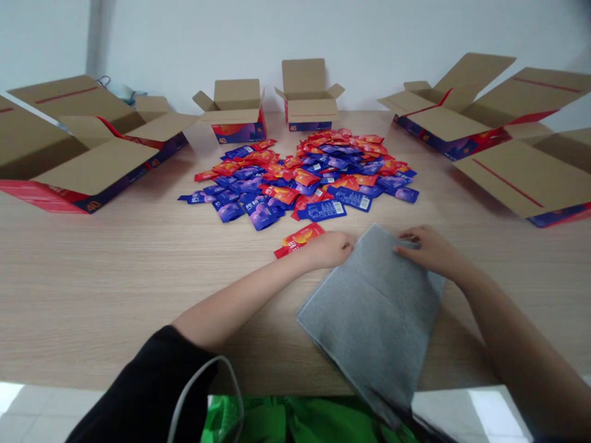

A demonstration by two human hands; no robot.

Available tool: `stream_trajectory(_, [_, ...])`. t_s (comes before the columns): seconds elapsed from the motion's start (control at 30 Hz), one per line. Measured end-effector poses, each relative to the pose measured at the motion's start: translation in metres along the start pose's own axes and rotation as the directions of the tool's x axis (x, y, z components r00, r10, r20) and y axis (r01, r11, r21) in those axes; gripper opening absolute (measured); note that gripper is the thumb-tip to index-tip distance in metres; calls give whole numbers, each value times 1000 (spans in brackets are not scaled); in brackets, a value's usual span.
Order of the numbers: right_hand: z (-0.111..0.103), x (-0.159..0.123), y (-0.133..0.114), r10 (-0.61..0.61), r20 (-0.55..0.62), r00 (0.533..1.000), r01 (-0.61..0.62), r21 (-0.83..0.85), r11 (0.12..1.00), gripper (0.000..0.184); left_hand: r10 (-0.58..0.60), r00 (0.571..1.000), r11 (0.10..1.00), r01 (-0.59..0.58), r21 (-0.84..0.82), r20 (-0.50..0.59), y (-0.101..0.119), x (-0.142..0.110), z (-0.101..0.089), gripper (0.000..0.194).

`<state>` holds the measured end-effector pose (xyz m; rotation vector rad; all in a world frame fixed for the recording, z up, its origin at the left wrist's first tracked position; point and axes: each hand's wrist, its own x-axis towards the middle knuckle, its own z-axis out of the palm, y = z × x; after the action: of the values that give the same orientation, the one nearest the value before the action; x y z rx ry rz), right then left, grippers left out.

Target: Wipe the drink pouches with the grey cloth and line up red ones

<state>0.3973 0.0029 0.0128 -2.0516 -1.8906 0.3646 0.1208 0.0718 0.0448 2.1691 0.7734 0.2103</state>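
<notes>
A flat grey cloth bag [373,301] with stitched-looking edges lies slanted in front of me, its lower end reaching past the near table edge. Dark strands show at that lower end. My left hand [333,248] is closed in a pinch at the bag's upper left edge. On the upper right side, my right hand [427,249] grips the bag between thumb and bent fingers. A single red packet [300,239] lies beside my left hand, partly covered by it. Beyond both hands sits a heap of red and blue packets [305,175].
Open cardboard boxes line the left [115,166], the back [237,117], the back centre [308,111] and the right [530,166] of the wooden table [115,277]. Green material [277,418] shows below the near edge. A pale cable [184,394] loops by my left sleeve.
</notes>
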Motion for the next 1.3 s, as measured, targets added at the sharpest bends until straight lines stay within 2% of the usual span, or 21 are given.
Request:
stream_trajectory(0.1, [5, 10, -9, -7, 29, 1000, 7, 30, 1000, 30, -49, 995, 997, 53, 50, -92, -4, 39, 9, 22])
stream_trajectory(0.17, [5, 10, -13, -53, 34, 998, 51, 40, 998, 27, -65, 991, 995, 73, 63, -117, -8, 56, 13, 22])
stream_trajectory(0.33, [-1, -6, -22, -297, -64, 953, 303, 128, 944, 19, -28, 994, 998, 34, 49, -109, -10, 73, 20, 20])
stream_trajectory(0.43, [-3, -20, -26, -345, -56, 937, 348, 229, 909, 18, -1, 996, 1000, 3, 26, -84, -10, 82, 20, 22])
stream_trajectory(0.53, [-1, -32, -29, -332, -44, 942, 329, 297, 896, 18, 15, 999, 1000, -15, -4, -47, -10, 95, 21, 28])
stream_trajectory(0.6, [2, -36, -30, -272, -65, 960, 278, 324, 904, 17, 26, 999, 999, -27, -30, -29, -9, 102, 23, 25])
stream_trajectory(0.67, [5, -36, -32, -209, -80, 975, 224, 318, 921, 23, 40, 999, 997, -42, -66, -35, -7, 106, 26, 18])
stream_trajectory(0.73, [7, -32, -34, -209, -58, 976, 217, 287, 933, 28, 60, 996, 991, -67, -117, -61, -5, 107, 28, 10])
stream_trajectory(0.8, [6, -28, -37, -213, -45, 976, 217, 278, 936, 22, 91, 993, 976, -105, -189, -79, -3, 104, 30, 4])
stream_trajectory(0.93, [-3, -14, -39, -36, -41, 999, 47, 312, 949, 25, 162, 986, 914, -163, -372, -34, -1, 96, 32, 11])
stream_trajectory(0.97, [-5, -10, -39, -24, -21, 999, 29, 299, 954, 27, 177, 984, 894, -168, -415, -16, -1, 94, 33, 12])
stream_trajectory(1.13, [-4, 8, -45, -78, -18, 997, 80, 243, 967, 22, 186, 982, 812, -156, -562, -3, -2, 87, 33, 17])
stream_trajectory(1.3, [2, 10, -51, -66, -47, 997, 76, 265, 961, 26, 178, 984, 773, -130, -621, 15, -5, 84, 24, 18])
